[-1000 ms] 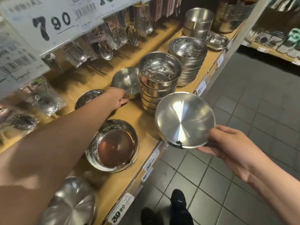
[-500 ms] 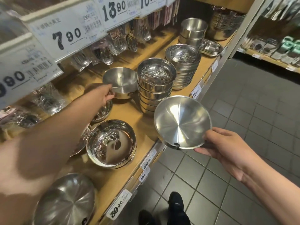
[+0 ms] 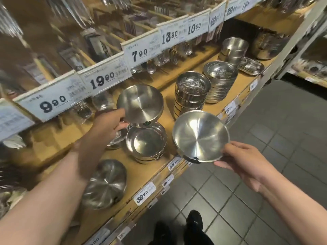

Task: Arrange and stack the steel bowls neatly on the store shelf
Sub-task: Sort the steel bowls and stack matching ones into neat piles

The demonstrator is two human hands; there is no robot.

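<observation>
Hiding bowl (image 3: 116, 138) (blurred), left hand (image 3: 108, 126)

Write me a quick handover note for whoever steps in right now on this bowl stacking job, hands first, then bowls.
Left hand: grips a small steel bowl by its near rim, tilted, held above the wide bowl stack on the shelf.
Right hand: grips a second bowl by its near rim, out over the aisle, clear of the shelf.
Already stacked: a tall stack and a lower, wider stack further along.
Left: set down both held bowls; one upside-down bowl sits alone near the front edge, and another bowl behind the left hand is mostly hidden.
</observation>
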